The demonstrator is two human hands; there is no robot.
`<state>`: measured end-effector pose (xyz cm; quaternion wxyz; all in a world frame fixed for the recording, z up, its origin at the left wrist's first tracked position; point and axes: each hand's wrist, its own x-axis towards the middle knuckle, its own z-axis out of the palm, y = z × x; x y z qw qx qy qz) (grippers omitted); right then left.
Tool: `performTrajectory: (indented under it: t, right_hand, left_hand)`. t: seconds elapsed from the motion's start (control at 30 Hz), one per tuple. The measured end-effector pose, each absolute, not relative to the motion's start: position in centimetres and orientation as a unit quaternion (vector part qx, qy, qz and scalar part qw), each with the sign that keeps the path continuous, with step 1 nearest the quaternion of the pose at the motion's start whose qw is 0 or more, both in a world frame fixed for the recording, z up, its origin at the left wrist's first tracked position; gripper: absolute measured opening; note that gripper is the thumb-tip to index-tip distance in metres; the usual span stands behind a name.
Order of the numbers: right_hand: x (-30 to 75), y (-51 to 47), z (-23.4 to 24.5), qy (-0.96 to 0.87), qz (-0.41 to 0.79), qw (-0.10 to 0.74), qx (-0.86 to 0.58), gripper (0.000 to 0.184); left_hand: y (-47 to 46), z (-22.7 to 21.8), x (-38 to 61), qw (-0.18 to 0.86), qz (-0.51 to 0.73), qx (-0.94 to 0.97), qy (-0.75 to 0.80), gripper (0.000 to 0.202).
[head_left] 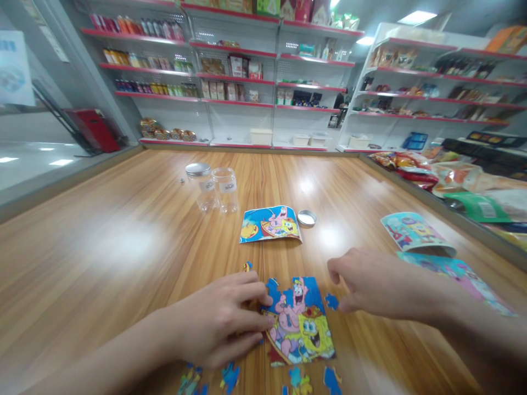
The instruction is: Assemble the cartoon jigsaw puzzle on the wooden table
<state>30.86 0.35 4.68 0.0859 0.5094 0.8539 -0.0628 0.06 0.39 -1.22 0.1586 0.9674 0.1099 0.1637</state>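
A partly assembled cartoon jigsaw puzzle (298,323) lies on the wooden table (123,241) close to me. My left hand (222,323) rests at the puzzle's left edge, fingers stretched flat and touching it, holding nothing I can see. My right hand (366,282) hovers just right of the puzzle, fingers curled, its fingertips beside a loose blue piece (331,300). Several loose pieces (230,376) lie at the near edge, and a small piece (247,266) sits above my left hand.
A cartoon reference picture (269,224) and a metal lid (307,218) lie beyond the puzzle. Two clear jars (212,186) stand farther back. More printed sheets (411,230) and snack bags (453,175) are at the right. Stocked shelves (239,71) line the back walls.
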Motion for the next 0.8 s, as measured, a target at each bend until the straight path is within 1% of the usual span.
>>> performTrajectory:
  t: [0.07, 0.13, 0.2, 0.37, 0.8]
  right_hand:
    - [30.2, 0.2, 4.2, 0.855, -0.064, 0.117, 0.501, 0.025]
    - [29.5, 0.1, 3.7, 0.857, -0.072, 0.132, 0.494, 0.024]
    - [29.1, 0.1, 3.4, 0.859, -0.082, 0.133, 0.488, 0.02]
    - [29.1, 0.1, 2.8, 0.864, -0.076, 0.113, 0.484, 0.017]
    - [28.9, 0.2, 2.3, 0.862, -0.072, 0.138, 0.482, 0.017]
  left_hand:
    - [0.4, -1.2, 0.0, 0.16, 0.156, 0.968, 0.114, 0.023]
    - [0.4, -1.1, 0.0, 0.159, 0.154, 0.968, 0.116, 0.023]
    - [0.4, -1.1, 0.0, 0.158, 0.158, 0.968, 0.117, 0.023]
    - [0.5, -1.0, 0.0, 0.159, 0.167, 0.966, 0.115, 0.024]
    - [0.5, -1.1, 0.0, 0.158, 0.153, 0.969, 0.114, 0.025]
